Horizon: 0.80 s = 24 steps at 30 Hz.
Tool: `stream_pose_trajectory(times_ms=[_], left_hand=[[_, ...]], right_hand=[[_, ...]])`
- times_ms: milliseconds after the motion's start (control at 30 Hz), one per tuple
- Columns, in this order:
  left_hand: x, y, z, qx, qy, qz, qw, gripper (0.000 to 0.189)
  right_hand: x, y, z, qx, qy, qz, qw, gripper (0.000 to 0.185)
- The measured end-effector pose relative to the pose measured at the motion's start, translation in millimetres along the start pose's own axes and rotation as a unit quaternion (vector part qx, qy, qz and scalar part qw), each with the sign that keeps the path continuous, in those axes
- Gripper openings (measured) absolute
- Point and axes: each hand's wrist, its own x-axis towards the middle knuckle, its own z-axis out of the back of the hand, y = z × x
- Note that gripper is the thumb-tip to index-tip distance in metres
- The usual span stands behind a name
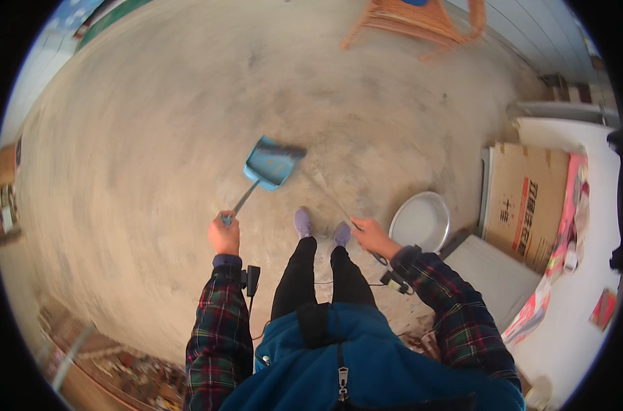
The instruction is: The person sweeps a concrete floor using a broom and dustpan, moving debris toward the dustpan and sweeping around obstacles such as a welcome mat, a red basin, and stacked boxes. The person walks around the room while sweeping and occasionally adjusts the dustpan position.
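My left hand (224,236) grips the handle of a blue long-handled dustpan (271,167), whose pan rests at floor level ahead of my feet. A few small bits, too small to name, lie in the pan. In my right hand (371,235) is the thin handle of a broom (332,194). Its dark, blurred broom head (286,150) lies across the far side of the pan, covering part of that edge. Both of my lilac shoes (302,222) are planted on the concrete floor (152,169) behind the dustpan.
A round metal basin (421,222) stands close to my right hand. Farther right are a cardboard box (522,200) bearing writing and a grey flat-topped object (491,277). A wicker chair (417,23) stands at the far side. Assorted clutter (142,377) lies behind me at left.
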Motion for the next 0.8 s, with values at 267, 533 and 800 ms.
stream_pose_trajectory(times_ms=[267,533,800], left_hand=[[-3,41,-28,-0.088,0.084,-0.054,0.991,0.019],[-27,-12,-28,-0.101,0.124,-0.035,0.986,0.019],[-81,-156,-41,-0.065,0.166,-0.045,0.983,0.020]], right_hand=[[-121,-47,12,0.392,-0.144,-0.160,0.894,0.052],[-169,-179,82,0.606,-0.409,-0.111,0.673,0.042],[-244,-345,173,0.695,-0.492,-0.126,0.509,0.011]])
